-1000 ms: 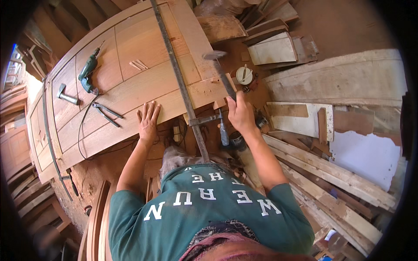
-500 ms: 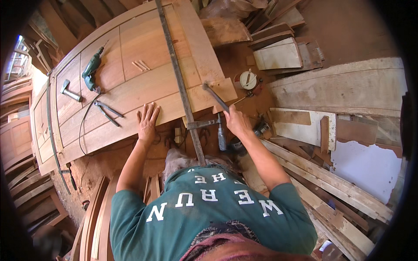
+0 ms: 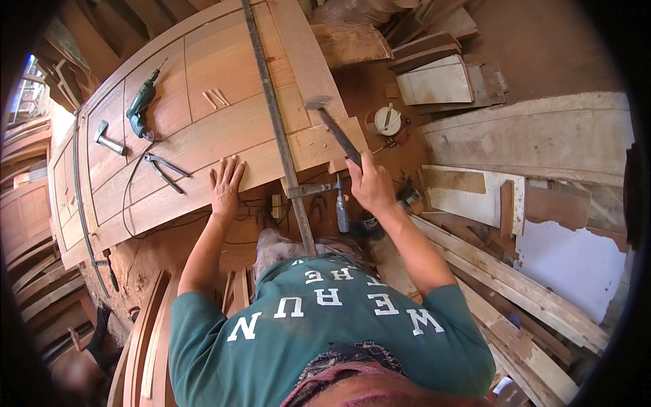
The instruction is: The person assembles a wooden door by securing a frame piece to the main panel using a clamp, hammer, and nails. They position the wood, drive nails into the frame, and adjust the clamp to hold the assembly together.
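Note:
A panelled wooden door (image 3: 203,146) lies flat in front of me, with a long metal bar clamp (image 3: 274,122) across it. My left hand (image 3: 226,186) rests on its near edge, palm down and fingers spread. Near the door's right corner, my right hand (image 3: 371,184) is closed around the handle of a hammer (image 3: 341,138). The hammer's head hangs above the corner joint, apart from the wood. Just left of that hand is the clamp's screw handle (image 3: 342,210).
On the door lie a green drill (image 3: 140,108), pincers (image 3: 165,173), a second hammer (image 3: 110,140) and several thin wooden pegs (image 3: 217,99). Another clamp (image 3: 80,183) spans the left end. Boards (image 3: 508,278) crowd my right side. A person (image 3: 76,356) shows blurred at lower left.
The hammer's head has lifted off the corner joint, and my right hand has risen slightly. My left hand stays on the door. A person has come into view at lower left.

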Demonstrator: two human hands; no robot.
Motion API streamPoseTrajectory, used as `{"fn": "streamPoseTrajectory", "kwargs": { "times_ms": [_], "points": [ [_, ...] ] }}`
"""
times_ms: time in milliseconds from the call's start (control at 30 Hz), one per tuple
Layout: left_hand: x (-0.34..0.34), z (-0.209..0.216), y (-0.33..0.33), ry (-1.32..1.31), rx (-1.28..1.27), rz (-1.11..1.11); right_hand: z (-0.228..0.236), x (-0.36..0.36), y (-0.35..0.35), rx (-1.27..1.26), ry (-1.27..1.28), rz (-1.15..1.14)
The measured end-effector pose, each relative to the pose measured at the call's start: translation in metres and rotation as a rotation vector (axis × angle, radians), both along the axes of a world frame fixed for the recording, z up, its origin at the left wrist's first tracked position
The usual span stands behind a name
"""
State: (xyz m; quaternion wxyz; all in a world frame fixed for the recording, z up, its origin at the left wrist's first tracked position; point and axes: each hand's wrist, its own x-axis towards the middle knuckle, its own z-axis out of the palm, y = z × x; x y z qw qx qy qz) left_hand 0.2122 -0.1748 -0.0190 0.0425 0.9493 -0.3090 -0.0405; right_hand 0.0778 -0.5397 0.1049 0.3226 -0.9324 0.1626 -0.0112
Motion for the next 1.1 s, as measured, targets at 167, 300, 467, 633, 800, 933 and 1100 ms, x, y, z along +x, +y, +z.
{"fn": "streamPoseTrajectory", "kwargs": {
  "times_ms": [167, 300, 467, 633, 800, 933, 1100],
  "points": [
    [0.002, -0.011, 0.002, -0.003, -0.028, -0.014, -0.064, -0.009, -0.025, -0.088, 0.354, -0.010],
    [-0.001, -0.006, 0.001, -0.029, -0.018, -0.013, -0.019, -0.019, -0.011, -0.019, 0.060, 0.037],
    [0.001, -0.012, 0.000, -0.003, -0.037, -0.033, -0.058, -0.015, -0.036, -0.093, 0.395, 0.020],
    [0.000, 0.025, -0.014, 0.138, 0.010, 0.023, -0.062, -0.054, -0.061, 0.311, 0.015, -0.228],
    [-0.008, 0.048, -0.060, 0.157, -0.249, 0.182, -0.172, -0.054, -0.080, 1.234, 0.003, -0.740],
    [0.004, -0.001, -0.086, -0.034, -0.313, 0.320, -0.255, -0.007, -0.081, 1.972, -0.082, -0.702],
    [0.005, -0.024, -0.092, -0.100, -0.206, 0.363, -0.265, 0.048, -0.056, 2.055, -0.166, -0.442]
  ]
}}
